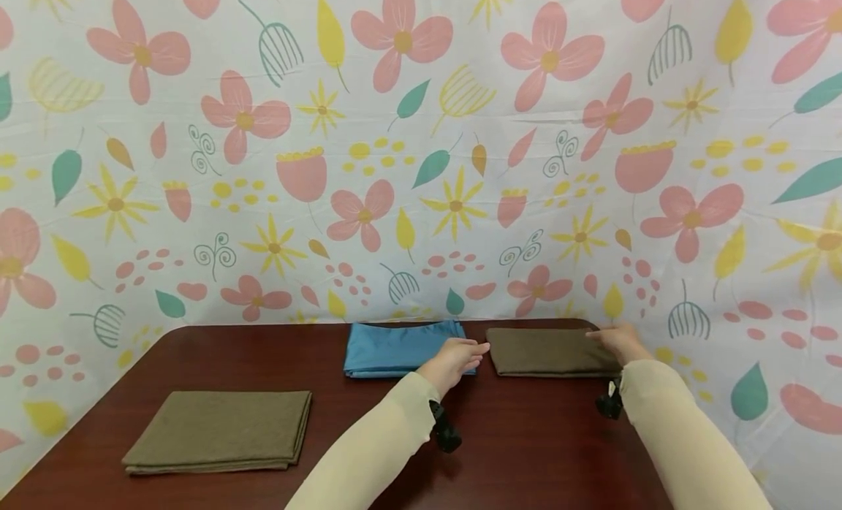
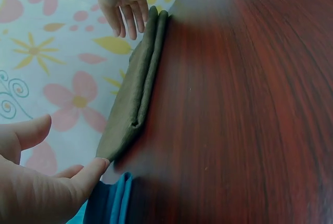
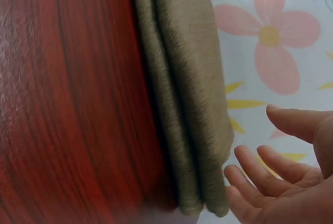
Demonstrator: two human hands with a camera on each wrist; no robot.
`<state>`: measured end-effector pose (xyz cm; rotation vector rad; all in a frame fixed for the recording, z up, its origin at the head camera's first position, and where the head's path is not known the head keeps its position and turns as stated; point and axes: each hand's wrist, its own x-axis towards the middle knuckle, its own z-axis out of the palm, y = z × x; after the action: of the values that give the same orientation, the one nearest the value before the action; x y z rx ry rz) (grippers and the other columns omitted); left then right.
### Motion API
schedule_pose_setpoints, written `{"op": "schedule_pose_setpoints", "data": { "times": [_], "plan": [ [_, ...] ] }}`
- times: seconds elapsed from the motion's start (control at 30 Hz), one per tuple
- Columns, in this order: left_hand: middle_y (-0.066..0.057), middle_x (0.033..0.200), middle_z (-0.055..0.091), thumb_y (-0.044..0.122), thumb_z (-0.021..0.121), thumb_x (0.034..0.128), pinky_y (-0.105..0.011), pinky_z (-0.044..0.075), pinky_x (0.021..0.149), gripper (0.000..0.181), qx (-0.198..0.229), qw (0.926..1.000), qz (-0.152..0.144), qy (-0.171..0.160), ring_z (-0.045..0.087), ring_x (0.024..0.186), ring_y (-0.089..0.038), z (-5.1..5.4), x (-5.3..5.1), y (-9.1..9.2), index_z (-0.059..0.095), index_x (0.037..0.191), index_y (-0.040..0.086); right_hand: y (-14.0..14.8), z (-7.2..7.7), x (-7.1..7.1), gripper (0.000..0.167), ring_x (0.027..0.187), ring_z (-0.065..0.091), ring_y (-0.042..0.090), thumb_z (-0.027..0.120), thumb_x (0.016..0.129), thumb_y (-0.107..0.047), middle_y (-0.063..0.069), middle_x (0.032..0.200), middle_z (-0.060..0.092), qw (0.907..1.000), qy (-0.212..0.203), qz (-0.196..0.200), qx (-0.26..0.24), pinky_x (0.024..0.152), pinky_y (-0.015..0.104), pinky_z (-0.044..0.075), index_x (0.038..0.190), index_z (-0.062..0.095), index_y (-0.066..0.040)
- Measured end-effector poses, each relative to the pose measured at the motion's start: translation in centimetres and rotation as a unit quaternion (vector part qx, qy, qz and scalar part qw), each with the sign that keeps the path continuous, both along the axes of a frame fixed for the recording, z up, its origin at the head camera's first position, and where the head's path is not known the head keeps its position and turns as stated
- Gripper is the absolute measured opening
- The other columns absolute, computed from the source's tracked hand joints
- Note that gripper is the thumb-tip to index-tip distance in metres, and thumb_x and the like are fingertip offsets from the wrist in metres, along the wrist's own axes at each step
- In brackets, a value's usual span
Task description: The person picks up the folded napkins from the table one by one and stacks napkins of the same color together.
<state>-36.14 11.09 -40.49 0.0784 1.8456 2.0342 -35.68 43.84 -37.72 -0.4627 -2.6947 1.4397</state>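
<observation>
Folded brown cloth (image 1: 542,353) — between left hand (image 1: 454,362) and right hand (image 1: 623,342).

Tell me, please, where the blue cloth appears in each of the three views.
Head: the blue cloth, below centre.
Left wrist: the blue cloth, bottom edge, left of centre.
Right wrist: not in it.
Shared landmark: the brown cloth, to the blue one's right in the head view.

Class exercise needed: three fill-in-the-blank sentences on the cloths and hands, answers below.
1. The middle folded cloth is coloured ____.
2. The right hand is by the far brown cloth's ____ (left or right) end.
3. On the table, the near brown cloth lies toward the ____ (left or right).

Missing words: blue; right; left.
</observation>
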Motion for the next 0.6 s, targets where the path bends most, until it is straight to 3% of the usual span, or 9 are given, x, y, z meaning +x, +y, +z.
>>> {"op": "schedule_pose_setpoints", "data": {
  "times": [0.03,0.1,0.23,0.3,0.5,0.6],
  "plan": [
    [-0.025,0.145,0.044,0.016,0.065,0.0942,-0.037,0.046,0.106,0.059,-0.003,1.0000,0.000,0.000,0.051,0.129,-0.035,-0.1,-0.1,0.1,0.040,0.142,-0.008,0.0,-0.1,0.0,0.054,0.112,0.049,0.052,0.062,0.092,-0.016,0.037,0.110,0.058,1.0000,0.004,-0.008,-0.001,0.099,0.055,0.044,0.126,0.047,0.022],
    [-0.024,0.143,0.046,0.016,0.065,0.0940,-0.037,0.046,0.106,0.059,-0.010,0.9999,0.001,-0.005,0.051,0.129,-0.034,-0.3,-0.2,0.4,0.040,0.142,-0.008,0.0,-0.4,0.1,0.054,0.112,0.046,0.052,0.063,0.091,-0.016,0.040,0.120,0.050,0.9998,0.009,-0.012,0.010,0.099,0.056,0.043,0.124,0.046,0.024],
    [-0.024,0.141,0.048,0.016,0.065,0.0942,-0.037,0.048,0.104,0.060,-0.018,0.9997,0.002,-0.013,0.052,0.128,-0.035,-0.6,-0.2,0.8,0.039,0.142,-0.009,0.0,-1.1,0.5,0.051,0.103,0.041,0.044,0.063,0.089,-0.010,0.040,0.121,0.040,0.9994,0.013,-0.020,0.027,0.089,0.050,0.042,0.116,0.041,0.027],
    [-0.024,0.140,0.049,0.016,0.065,0.0945,-0.037,0.049,0.103,0.059,-0.021,0.9997,0.000,-0.014,0.053,0.126,-0.035,-0.7,-0.2,0.9,0.039,0.141,-0.010,0.1,-1.3,0.8,0.058,0.111,0.038,0.050,0.061,0.088,-0.008,0.046,0.129,0.031,0.9993,0.001,-0.013,0.035,0.097,0.054,0.041,0.122,0.035,0.031],
    [-0.025,0.140,0.049,0.014,0.065,0.0943,-0.033,0.053,0.096,0.057,-0.029,0.9994,-0.003,-0.018,0.054,0.126,-0.036,-1.0,-0.3,1.6,0.041,0.139,-0.011,0.4,-1.3,1.3,0.062,0.116,0.041,0.057,0.060,0.087,-0.016,0.047,0.131,0.034,0.9884,-0.048,0.004,0.144,0.100,0.057,0.042,0.129,0.040,0.024],
    [-0.025,0.138,0.050,0.011,0.064,0.0940,-0.031,0.055,0.092,0.057,-0.026,0.9994,0.010,-0.022,0.055,0.124,-0.035,-0.9,-0.7,1.9,0.039,0.141,-0.011,0.2,-1.1,1.1,0.062,0.111,0.044,0.053,0.058,0.091,-0.020,0.046,0.131,0.035,0.9848,-0.056,0.010,0.164,0.095,0.054,0.046,0.133,0.039,0.022]
  ]
}}
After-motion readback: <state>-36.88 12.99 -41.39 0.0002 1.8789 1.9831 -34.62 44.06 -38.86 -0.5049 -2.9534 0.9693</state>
